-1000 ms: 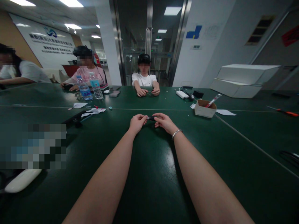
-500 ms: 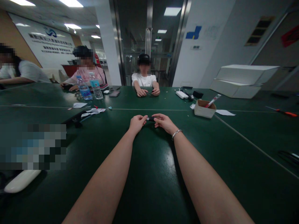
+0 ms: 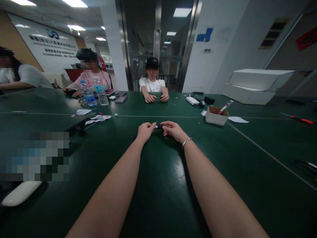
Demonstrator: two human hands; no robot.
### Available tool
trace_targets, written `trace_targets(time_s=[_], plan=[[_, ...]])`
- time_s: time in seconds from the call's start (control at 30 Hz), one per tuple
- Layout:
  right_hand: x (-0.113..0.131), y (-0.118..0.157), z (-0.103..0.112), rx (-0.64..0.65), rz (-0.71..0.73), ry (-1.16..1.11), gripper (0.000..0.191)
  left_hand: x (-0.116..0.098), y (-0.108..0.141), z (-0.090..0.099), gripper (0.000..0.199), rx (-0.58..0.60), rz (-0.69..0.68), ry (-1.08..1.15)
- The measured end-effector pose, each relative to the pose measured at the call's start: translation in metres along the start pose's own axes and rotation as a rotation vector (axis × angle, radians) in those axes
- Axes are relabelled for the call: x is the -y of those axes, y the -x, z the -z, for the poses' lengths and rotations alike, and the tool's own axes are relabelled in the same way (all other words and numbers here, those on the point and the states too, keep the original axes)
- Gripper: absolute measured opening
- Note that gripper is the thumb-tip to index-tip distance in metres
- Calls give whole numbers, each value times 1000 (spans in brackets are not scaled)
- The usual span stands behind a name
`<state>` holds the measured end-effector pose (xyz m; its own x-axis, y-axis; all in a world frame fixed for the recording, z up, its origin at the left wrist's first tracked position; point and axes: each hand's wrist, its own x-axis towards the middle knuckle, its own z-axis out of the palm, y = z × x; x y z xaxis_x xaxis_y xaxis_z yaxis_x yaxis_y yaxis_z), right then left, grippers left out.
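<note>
A small black object with a silvery end (image 3: 159, 127) spans the gap between my two hands, just above the green table (image 3: 158, 185). My left hand (image 3: 146, 132) pinches its silvery left end between thumb and fingers. At its dark right end, my right hand (image 3: 174, 130) is closed on it with thumb and fingertips; a silver bangle (image 3: 187, 142) circles that wrist. What exactly the object is cannot be made out at this size.
An open box (image 3: 217, 116) holding a wrapped item stands right of my hands. Bottles (image 3: 101, 92), paper scraps (image 3: 97, 119) and a white object (image 3: 22, 194) lie or stand left. A screwdriver (image 3: 303, 119) is far right. A person (image 3: 152, 82) sits opposite.
The view has shifted very slightly. Both hands keep nearly the same place and hold on the small object, with a little more of its silvery end showing.
</note>
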<state>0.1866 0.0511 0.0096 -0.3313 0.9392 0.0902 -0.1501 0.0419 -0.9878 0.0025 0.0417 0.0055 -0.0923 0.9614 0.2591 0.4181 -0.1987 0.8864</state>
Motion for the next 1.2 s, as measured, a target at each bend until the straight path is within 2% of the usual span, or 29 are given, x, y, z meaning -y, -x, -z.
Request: trace_targets(time_s=[0.17, 0.43, 0.57, 0.63, 0.8, 0.93, 1.07, 1.2], plan=[[2, 1, -1, -17, -6, -15, 20, 2, 1, -1, 39, 15, -15, 1], [1, 1, -2, -78, -20, -17, 13, 12, -4, -8, 32, 39, -26, 178], [2, 1, -3, -84, -39, -28, 9, 10, -4, -6, 21, 61, -120, 266], [3, 1, -3, -87, -47, -25, 8, 7, -3, -6, 24, 73, -142, 302], [3, 1, -3, -67, -37, 0, 10, 4, -2, -9, 24, 106, 3, 334], [2, 1, -3, -39, -27, 2, 9, 9, -3, -11, 20, 84, -75, 283], [1, 0, -3, -54, -24, -11, 9, 9, -4, -11, 21, 78, 5, 277], [2, 0, -3, -54, -43, -3, 11, 7, -2, -11, 15, 71, -19, 247]])
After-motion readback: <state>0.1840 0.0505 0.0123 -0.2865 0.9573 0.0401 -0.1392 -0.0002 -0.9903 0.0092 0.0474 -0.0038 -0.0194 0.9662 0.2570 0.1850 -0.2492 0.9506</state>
